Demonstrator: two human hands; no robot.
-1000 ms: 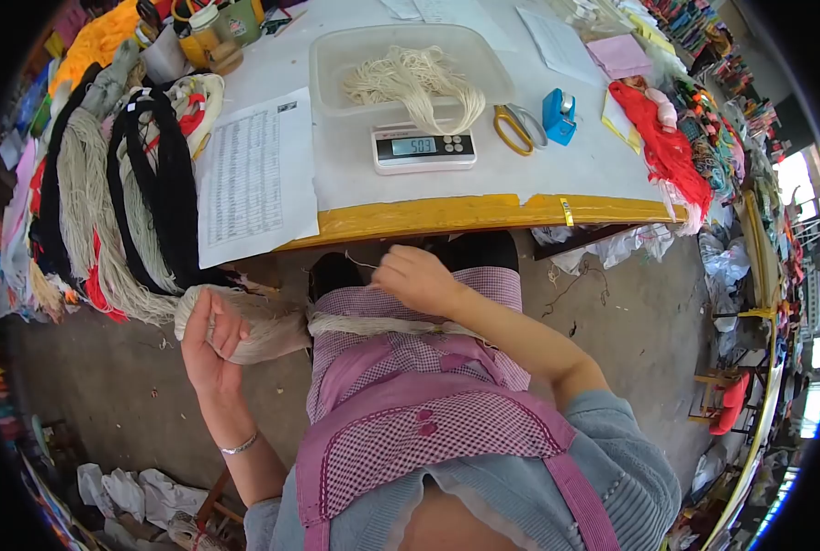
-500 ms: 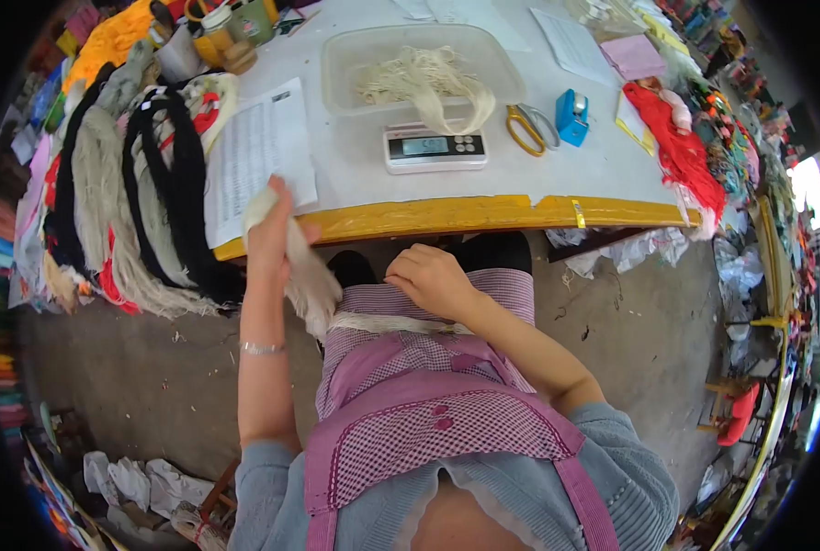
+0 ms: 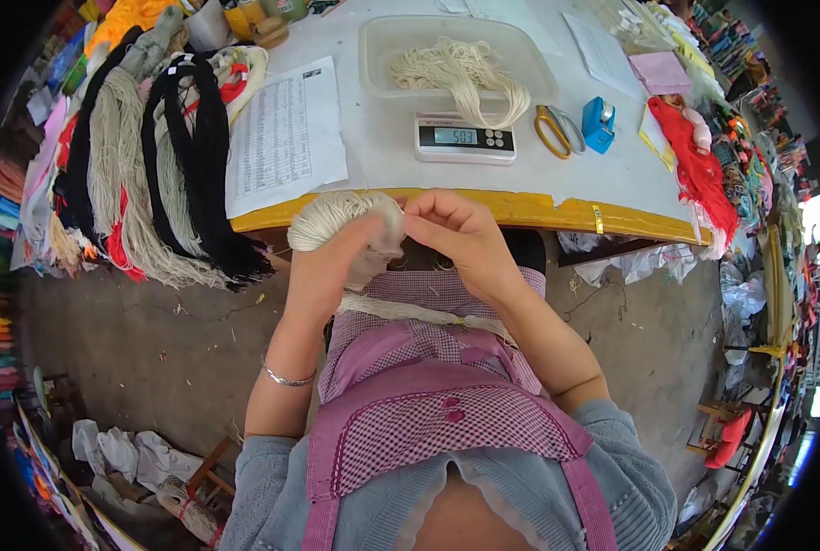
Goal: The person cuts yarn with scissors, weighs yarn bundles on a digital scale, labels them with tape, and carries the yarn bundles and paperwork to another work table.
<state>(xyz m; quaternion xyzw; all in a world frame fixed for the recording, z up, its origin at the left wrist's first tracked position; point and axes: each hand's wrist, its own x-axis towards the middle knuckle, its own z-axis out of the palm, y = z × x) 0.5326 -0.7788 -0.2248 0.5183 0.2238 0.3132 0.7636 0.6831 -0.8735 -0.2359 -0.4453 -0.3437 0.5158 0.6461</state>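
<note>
My left hand (image 3: pixel 322 266) is wrapped round a skein of cream yarn (image 3: pixel 332 219), held up just in front of the table edge. Beside it, my right hand (image 3: pixel 469 243) is closed in a pinch at the skein's right side; the bit of yarn between its fingertips is too small to see clearly. Across my lap, on the checked apron (image 3: pixel 446 422), lies another length of cream yarn (image 3: pixel 410 312). Beyond my hands a digital scale (image 3: pixel 465 158) with a lit display carries a translucent plastic tub (image 3: pixel 534 69) with loose cream yarn (image 3: pixel 456 73), some hanging over its front rim.
Printed sheets (image 3: pixel 286 151) lie left of the scale. Black yarn hanks (image 3: pixel 209 138) and grey-beige hanks (image 3: pixel 116 138) hang over the table's left edge. To the right are scissors (image 3: pixel 555 133), a blue tape dispenser (image 3: pixel 598 124) and red yarn (image 3: pixel 690 156).
My left hand has turned and raised the skein toward the middle. My right hand has come up from my lap to meet it. The view has shifted slightly.
</note>
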